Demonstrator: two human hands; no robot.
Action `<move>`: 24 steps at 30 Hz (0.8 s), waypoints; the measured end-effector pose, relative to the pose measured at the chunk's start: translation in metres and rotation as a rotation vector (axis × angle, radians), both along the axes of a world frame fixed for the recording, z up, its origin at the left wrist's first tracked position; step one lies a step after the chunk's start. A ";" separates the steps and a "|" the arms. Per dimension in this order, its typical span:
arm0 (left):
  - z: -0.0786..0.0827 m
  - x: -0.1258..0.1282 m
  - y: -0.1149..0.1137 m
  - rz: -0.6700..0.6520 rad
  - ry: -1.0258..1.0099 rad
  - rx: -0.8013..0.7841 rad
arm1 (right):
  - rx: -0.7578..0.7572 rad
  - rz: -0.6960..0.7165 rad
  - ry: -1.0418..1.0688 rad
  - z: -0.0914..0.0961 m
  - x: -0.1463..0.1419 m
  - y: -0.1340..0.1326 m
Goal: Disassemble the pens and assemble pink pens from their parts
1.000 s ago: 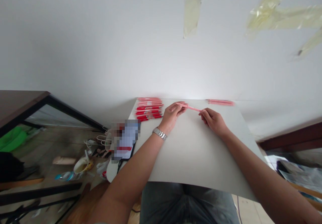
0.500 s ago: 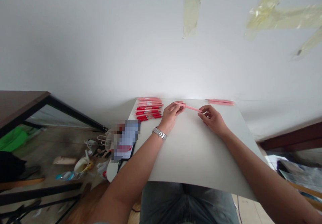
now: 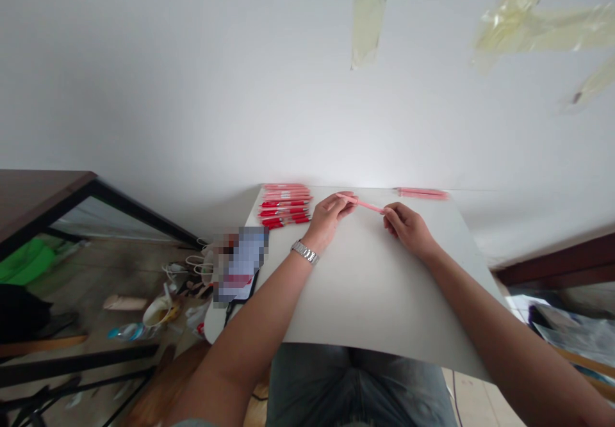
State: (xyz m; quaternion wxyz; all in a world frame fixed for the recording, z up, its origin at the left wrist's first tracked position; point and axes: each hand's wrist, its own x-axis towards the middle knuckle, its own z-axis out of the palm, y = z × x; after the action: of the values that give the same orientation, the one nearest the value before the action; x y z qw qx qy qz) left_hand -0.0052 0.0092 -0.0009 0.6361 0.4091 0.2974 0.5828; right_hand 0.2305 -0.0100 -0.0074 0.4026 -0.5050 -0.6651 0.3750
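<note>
A slim pink pen [image 3: 369, 205] is held up over the white table [image 3: 365, 286], tilted slightly down to the right. My left hand [image 3: 331, 212], with a metal watch on its wrist, pinches the pen's left end. At its other end, the fingertips of my right hand [image 3: 403, 223] are closed on the tip. To the left of my left hand lies a row of red and pink pens [image 3: 286, 204], side by side. More pink pens [image 3: 423, 193] rest at the table's back right, against the wall.
A phone with a blurred screen [image 3: 243, 264] lies on the table's left edge. The white wall [image 3: 288, 94], partly taped, stands right behind the table. A dark-framed desk [image 3: 48, 196] is at left, with a bottle [image 3: 127, 331] and other clutter on the floor.
My right fingers have closed more tightly around the pen's right end, where a dark tip showed before. My left hand keeps its hold, almost unmoved.
</note>
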 end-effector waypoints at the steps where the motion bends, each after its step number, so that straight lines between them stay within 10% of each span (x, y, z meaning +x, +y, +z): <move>1: 0.001 0.000 0.000 0.000 0.001 -0.002 | 0.002 0.002 -0.004 0.001 0.000 0.000; 24: 0.004 0.001 -0.003 0.038 0.049 0.057 | 0.010 -0.018 -0.018 0.002 -0.003 -0.002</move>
State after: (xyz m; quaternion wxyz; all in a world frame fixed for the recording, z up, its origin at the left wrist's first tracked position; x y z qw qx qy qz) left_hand -0.0037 0.0063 0.0028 0.6055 0.4357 0.3038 0.5927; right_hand 0.2279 -0.0115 -0.0057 0.4023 -0.5123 -0.6660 0.3635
